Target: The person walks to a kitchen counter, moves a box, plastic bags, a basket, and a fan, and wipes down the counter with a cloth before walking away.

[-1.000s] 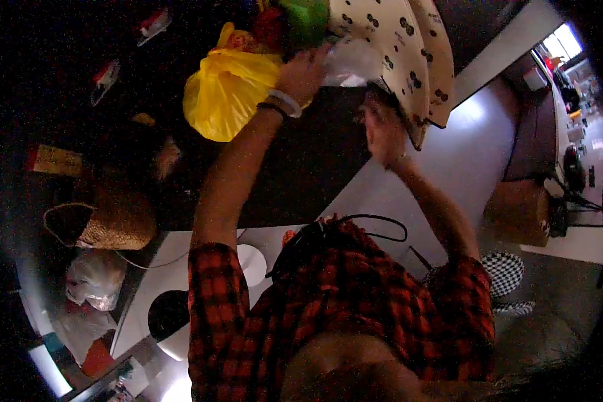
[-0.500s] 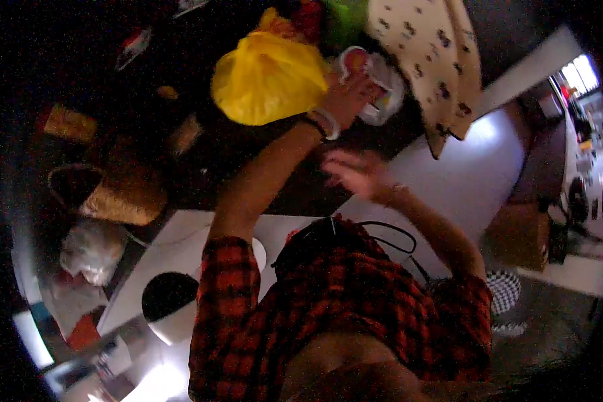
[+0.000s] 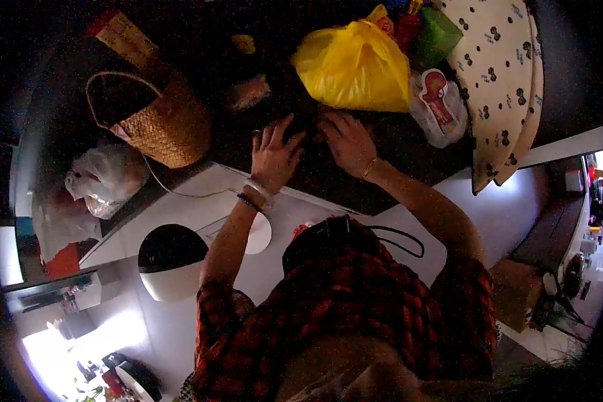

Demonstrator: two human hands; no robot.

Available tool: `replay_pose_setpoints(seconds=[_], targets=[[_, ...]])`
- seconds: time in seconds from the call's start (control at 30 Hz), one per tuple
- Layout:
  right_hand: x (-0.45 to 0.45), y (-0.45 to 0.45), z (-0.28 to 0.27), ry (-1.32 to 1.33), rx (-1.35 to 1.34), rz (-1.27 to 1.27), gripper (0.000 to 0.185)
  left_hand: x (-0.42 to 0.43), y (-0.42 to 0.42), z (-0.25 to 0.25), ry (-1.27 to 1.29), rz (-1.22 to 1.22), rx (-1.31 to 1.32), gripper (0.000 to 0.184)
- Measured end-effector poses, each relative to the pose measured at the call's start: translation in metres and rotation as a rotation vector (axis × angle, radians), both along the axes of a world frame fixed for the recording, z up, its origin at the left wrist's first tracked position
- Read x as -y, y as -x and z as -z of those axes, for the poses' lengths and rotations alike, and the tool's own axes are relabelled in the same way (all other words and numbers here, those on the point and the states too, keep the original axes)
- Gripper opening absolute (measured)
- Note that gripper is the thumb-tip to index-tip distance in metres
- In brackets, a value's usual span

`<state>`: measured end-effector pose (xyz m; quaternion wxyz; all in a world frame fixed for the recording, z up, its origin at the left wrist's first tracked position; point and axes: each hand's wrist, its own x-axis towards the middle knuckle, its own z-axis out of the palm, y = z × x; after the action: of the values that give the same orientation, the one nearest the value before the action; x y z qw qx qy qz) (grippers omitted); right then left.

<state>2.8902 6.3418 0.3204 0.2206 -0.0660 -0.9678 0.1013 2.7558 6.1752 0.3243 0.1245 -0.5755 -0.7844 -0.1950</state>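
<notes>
My left hand [image 3: 273, 157], with bracelets at the wrist, rests on the dark tabletop [image 3: 382, 157]. Its fingers are spread, and nothing is in it. Beside it, my right hand [image 3: 350, 145] lies palm down with fingers apart, just below a knotted yellow plastic bag [image 3: 355, 67]. The fingertips of the right hand are dim against the dark surface. To the right of the yellow bag is a clear plastic bag [image 3: 442, 110] with a red and white printed label. A small pinkish packet [image 3: 250, 92] lies up and left of my left hand.
On the left stand a woven basket [image 3: 164, 130] with a handle and a white plastic bag [image 3: 107, 177]. A long box [image 3: 124, 37] lies behind them. A green package [image 3: 435, 37] and a cream patterned cloth [image 3: 499, 80] are at the back right. A black-and-white rounded object [image 3: 173, 261] stands lower left.
My left hand has left the clear plastic bag and come back down left to the tabletop. My right hand has settled beside it. The view has shifted, so things appear farther right.
</notes>
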Motion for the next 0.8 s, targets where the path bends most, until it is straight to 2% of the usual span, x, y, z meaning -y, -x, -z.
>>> replay_pose_setpoints(seconds=[0.07,0.13,0.17,0.23,0.3,0.37,0.4,0.43,0.5,0.53,0.57,0.63,0.7,0.73,0.8], targets=[[0.002,0.005,0.004,0.024,-0.038,-0.015,0.042,0.008,0.015,0.001,-0.009,0.004,0.020,0.032],[-0.006,-0.018,0.012,-0.046,0.059,-0.189,0.042,0.004,0.025,0.014,0.019,0.008,-0.017,0.032],[-0.003,-0.037,0.010,-0.047,0.065,-0.178,0.042,0.005,0.031,0.023,0.059,0.009,-0.058,0.032],[0.005,-0.081,-0.021,0.026,0.112,-0.376,0.044,0.007,0.033,0.017,0.026,0.021,-0.004,0.031],[-0.022,-0.121,-0.001,0.122,0.224,-0.094,0.043,0.010,0.036,0.019,-0.012,0.029,0.044,0.030],[-0.062,-0.162,0.016,0.049,0.156,0.137,0.040,0.009,0.037,0.026,-0.004,-0.021,-0.036,0.030],[-0.067,-0.161,0.029,0.047,0.162,0.159,0.040,0.009,0.038,0.030,-0.008,0.000,-0.029,0.030],[-0.067,-0.157,0.034,-0.062,0.116,0.298,0.039,0.009,0.040,0.034,-0.018,0.015,-0.008,0.030],[-0.051,-0.149,0.034,-0.124,0.036,0.329,0.039,0.008,0.044,0.031,-0.036,0.062,0.017,0.030],[-0.016,-0.126,0.014,-0.073,0.007,0.229,0.039,0.011,0.039,0.021,-0.038,0.056,0.038,0.031],[0.017,-0.109,-0.001,-0.021,0.099,0.140,0.039,0.013,0.035,0.015,-0.039,0.053,0.064,0.032],[0.029,-0.111,-0.009,0.028,0.184,0.084,0.039,0.012,0.033,0.010,-0.022,0.065,0.093,0.032],[0.024,-0.125,-0.007,0.077,0.141,0.153,0.039,0.013,0.036,0.012,0.006,0.046,0.114,0.033],[0.001,-0.139,0.016,-0.007,0.095,0.260,0.039,0.012,0.037,0.014,-0.041,0.059,0.100,0.033],[-0.049,-0.179,0.040,0.099,0.134,0.553,0.035,0.014,0.030,0.008,-0.083,0.067,0.081,0.033]])
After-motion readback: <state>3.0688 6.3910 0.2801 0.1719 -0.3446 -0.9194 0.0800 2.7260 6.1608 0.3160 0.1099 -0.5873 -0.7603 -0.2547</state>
